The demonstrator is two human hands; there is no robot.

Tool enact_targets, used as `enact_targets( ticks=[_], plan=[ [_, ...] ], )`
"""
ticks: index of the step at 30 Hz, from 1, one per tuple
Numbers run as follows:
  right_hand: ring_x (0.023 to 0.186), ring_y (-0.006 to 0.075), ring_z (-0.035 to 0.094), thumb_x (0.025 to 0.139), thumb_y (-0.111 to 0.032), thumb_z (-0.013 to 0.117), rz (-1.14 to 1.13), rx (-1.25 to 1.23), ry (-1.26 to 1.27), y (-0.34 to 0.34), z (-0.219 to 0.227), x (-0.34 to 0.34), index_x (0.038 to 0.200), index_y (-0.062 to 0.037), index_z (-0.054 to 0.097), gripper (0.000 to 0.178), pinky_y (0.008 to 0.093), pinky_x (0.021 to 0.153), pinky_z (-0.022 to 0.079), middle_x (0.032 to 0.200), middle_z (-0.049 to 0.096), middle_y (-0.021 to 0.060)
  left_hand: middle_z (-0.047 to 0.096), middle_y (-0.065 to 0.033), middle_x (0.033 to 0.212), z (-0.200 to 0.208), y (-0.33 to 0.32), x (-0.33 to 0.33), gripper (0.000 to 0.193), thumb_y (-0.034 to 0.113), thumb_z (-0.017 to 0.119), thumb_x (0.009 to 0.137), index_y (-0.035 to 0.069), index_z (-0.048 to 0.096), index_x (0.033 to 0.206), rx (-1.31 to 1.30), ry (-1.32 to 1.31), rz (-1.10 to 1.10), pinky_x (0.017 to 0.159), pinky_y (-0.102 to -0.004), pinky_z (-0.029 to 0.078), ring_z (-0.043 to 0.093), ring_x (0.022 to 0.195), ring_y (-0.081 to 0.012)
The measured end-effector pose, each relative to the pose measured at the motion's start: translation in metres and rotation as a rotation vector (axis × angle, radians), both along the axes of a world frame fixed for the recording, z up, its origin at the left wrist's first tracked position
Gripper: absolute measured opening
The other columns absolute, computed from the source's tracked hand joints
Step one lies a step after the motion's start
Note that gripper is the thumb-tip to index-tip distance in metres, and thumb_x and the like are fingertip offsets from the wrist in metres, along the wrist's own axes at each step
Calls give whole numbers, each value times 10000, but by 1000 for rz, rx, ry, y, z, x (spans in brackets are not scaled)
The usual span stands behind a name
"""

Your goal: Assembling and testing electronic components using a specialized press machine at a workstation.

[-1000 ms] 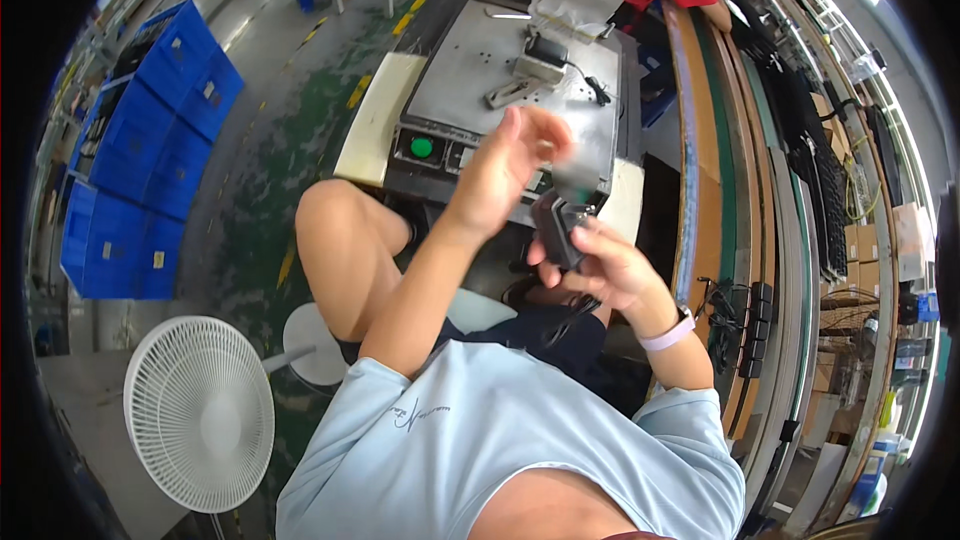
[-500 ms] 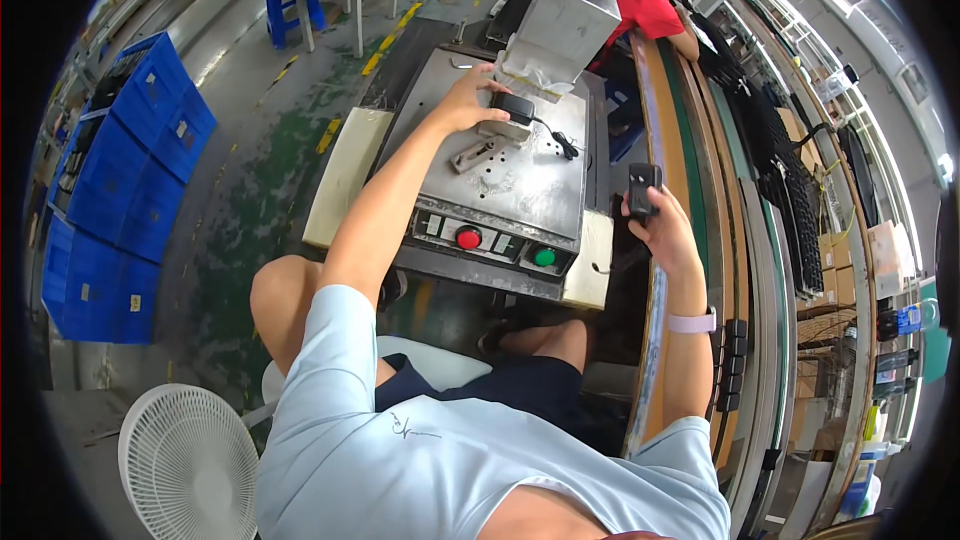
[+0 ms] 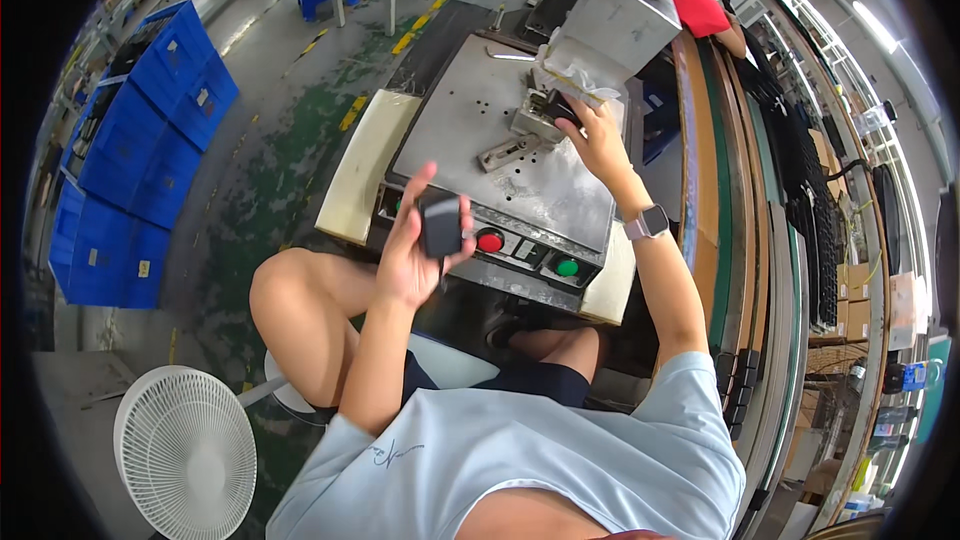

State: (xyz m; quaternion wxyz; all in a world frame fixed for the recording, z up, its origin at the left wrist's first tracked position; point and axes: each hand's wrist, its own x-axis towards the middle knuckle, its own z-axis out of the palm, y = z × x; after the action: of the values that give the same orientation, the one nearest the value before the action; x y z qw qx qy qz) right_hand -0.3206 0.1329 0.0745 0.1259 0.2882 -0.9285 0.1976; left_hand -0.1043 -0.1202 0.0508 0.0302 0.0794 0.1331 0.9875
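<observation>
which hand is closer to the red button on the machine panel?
Left. The left hand, holding a small black block, hovers just left of the red button. The right hand is up at the fixture, farther away.

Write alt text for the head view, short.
Seated at a small press machine, a person holds a black adapter-like block in the left hand while the right hand sets another dark part into the fixture. Blue crates and a white fan are on the floor at left.

Head camera is looking steeply down over my chest, close above the bench (image 3: 450, 130), fisheye bending edges.
</observation>
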Motion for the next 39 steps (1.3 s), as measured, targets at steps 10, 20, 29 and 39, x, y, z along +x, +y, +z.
enact_targets(
  ticks=[10, 20, 29, 39],
  plan=[
    [1253, 362, 436, 759, -400, 764, 82, 651, -25, -4, 38, 43, 1535, -154, 182, 1001, 477, 1008, 402, 1419, 387, 173, 584, -132, 1009, -81, -12, 8, 451, 6, 646, 843, 115, 466, 1242, -790, -378, 540, 767, -271, 498, 584, 848, -210],
    [1391, 337, 303, 668, -262, 850, 147, 34, -191, -2, 13, 208, 1503, -41, 235, 1059, 456, 1088, 329, 1515, 257, 202, 592, -107, 1017, -12, 27, 6, 429, 25, 608, 873, 80, 449, 1267, -711, 4, 388, 784, -242, 453, 565, 827, -172],
    [723, 151, 561, 805, -166, 735, -66, -380, 34, 135, 118, 243, 1018, -35, 577, 296, 290, 671, 484, 867, 602, 58, 361, -162, 1488, 68, 38, 36, 626, 382, 406, 998, 36, 260, 1498, -1352, 465, -189, 1122, -367, 212, 310, 1379, -264],
    [800, 391, 649, 797, -256, 687, -1713, 459, 23, 508, 85, 440, 943, 54, 668, 343, 430, 728, 527, 896, 679, 233, 545, -140, 1304, -4, 16, 51, 461, 334, 480, 988, 22, 487, 1328, -1230, 255, -512, 1008, -345, 378, 504, 1199, -232]
  ],
)
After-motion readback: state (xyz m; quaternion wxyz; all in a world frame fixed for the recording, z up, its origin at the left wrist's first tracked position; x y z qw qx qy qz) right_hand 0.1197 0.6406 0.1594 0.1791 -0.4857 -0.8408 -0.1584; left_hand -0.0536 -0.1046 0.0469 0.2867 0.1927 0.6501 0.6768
